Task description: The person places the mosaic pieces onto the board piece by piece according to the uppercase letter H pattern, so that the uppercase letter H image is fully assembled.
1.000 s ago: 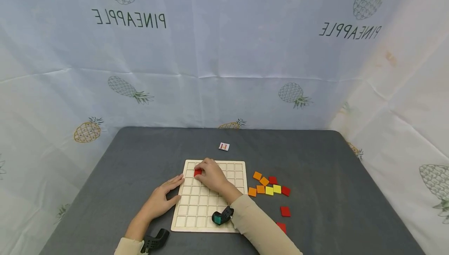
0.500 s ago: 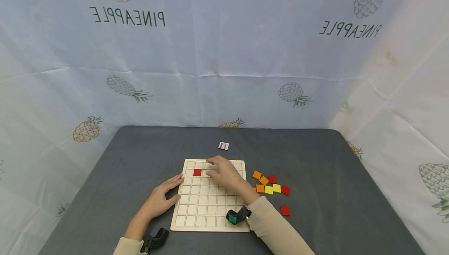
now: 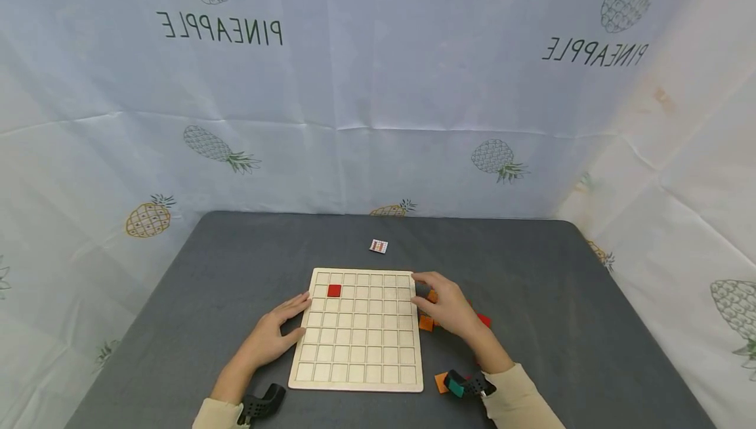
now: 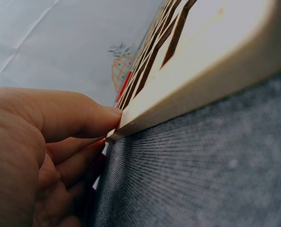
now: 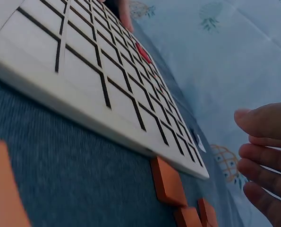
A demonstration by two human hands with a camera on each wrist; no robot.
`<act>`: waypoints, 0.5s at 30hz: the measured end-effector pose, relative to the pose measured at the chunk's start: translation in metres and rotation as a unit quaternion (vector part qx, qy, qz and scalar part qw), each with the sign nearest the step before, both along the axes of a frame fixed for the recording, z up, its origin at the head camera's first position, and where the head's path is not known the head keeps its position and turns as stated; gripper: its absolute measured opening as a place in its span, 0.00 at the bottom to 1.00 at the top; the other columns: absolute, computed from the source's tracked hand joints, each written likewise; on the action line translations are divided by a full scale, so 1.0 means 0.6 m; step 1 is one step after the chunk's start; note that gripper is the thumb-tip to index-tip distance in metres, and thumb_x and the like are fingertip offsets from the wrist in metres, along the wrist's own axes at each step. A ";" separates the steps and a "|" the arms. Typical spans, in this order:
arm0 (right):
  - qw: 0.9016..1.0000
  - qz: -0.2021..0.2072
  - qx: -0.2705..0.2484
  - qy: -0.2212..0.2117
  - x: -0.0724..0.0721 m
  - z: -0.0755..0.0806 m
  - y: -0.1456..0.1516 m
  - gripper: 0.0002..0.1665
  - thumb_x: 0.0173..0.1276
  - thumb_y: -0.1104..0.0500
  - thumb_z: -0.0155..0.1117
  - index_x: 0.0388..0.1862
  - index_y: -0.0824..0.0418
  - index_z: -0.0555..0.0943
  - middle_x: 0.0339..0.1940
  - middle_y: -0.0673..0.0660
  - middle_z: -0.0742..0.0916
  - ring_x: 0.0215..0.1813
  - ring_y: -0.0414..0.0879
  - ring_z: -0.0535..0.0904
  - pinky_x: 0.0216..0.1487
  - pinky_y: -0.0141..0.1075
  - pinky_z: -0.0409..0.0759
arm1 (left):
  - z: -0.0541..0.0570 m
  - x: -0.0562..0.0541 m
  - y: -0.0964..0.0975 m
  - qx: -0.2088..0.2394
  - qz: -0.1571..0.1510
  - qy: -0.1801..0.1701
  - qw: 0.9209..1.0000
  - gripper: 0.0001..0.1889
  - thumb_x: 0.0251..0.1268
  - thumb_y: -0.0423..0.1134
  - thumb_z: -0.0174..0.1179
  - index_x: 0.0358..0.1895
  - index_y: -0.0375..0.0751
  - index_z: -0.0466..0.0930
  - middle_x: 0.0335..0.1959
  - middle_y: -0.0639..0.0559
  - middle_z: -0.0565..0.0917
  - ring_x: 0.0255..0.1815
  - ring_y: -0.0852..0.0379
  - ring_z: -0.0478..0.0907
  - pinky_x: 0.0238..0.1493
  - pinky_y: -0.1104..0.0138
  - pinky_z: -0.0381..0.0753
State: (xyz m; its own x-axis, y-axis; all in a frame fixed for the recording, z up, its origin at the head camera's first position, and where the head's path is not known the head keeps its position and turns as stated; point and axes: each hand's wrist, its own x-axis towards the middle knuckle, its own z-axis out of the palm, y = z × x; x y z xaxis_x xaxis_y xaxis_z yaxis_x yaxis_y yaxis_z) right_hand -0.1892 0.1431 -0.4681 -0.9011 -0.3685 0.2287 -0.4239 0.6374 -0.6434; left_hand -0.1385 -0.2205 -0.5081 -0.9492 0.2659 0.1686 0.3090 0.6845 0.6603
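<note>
A pale wooden grid board (image 3: 357, 337) lies flat on the dark table. One red square tile (image 3: 334, 290) sits in a cell near its upper left corner, and the other cells hold nothing. My left hand (image 3: 273, 335) rests along the board's left edge, with thumb and fingertips touching the rim, as the left wrist view also shows. Fingers extended and holding nothing, my right hand (image 3: 447, 304) hovers beside the board's right edge. Beneath it are orange tiles (image 3: 426, 323) and a red tile (image 3: 484, 320), partly hidden by the hand and forearm.
A small printed card (image 3: 378, 246) lies beyond the board's far edge. Another orange tile (image 3: 441, 382) is near the right wrist's black camera band (image 3: 469, 384). Behind the grey table (image 3: 266, 239) hangs a white cloth (image 3: 378, 75) with pineapple prints.
My right hand has let go of the red tile, leaving it in its cell, and has moved right across the board to the loose tiles. The left hand stays in place.
</note>
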 end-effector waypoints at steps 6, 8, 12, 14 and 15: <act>0.999 -0.038 0.008 0.025 0.023 -0.008 0.068 0.27 0.61 0.57 0.68 0.59 0.63 0.77 0.55 0.58 0.82 0.55 0.55 0.79 0.51 0.51 0.79 | -0.003 0.000 0.001 0.004 -0.002 -0.006 1.000 0.27 0.63 0.44 0.62 0.65 0.42 0.72 0.69 0.50 0.69 0.70 0.44 0.64 0.63 0.43 0.66; 0.998 -0.052 0.013 0.029 0.032 -0.014 0.090 0.28 0.60 0.57 0.69 0.59 0.62 0.77 0.54 0.58 0.82 0.53 0.55 0.80 0.49 0.51 0.80 | -0.004 0.000 0.001 0.004 -0.003 -0.005 1.000 0.27 0.62 0.44 0.62 0.65 0.42 0.72 0.69 0.50 0.69 0.70 0.44 0.64 0.63 0.43 0.66; 0.997 -0.076 0.025 0.016 0.048 -0.028 0.128 0.27 0.60 0.56 0.69 0.59 0.60 0.78 0.54 0.57 0.83 0.51 0.54 0.81 0.47 0.50 0.81 | -0.005 0.000 0.000 0.004 -0.001 -0.001 1.000 0.27 0.62 0.43 0.62 0.65 0.42 0.72 0.69 0.50 0.69 0.70 0.43 0.64 0.63 0.43 0.66; 0.996 -0.089 0.030 0.001 0.055 -0.033 0.144 0.27 0.60 0.56 0.69 0.59 0.59 0.78 0.53 0.56 0.83 0.50 0.53 0.81 0.48 0.49 0.81 | -0.005 -0.001 0.000 0.005 0.000 0.003 1.000 0.27 0.62 0.43 0.62 0.65 0.41 0.72 0.69 0.50 0.69 0.70 0.43 0.64 0.63 0.43 0.66; 0.995 -0.096 0.032 -0.006 0.059 -0.035 0.151 0.27 0.60 0.55 0.69 0.59 0.59 0.78 0.53 0.56 0.83 0.50 0.53 0.81 0.49 0.49 0.81 | -0.004 -0.002 -0.001 0.005 0.000 0.004 1.000 0.27 0.62 0.43 0.62 0.65 0.41 0.72 0.69 0.50 0.69 0.70 0.43 0.64 0.62 0.43 0.66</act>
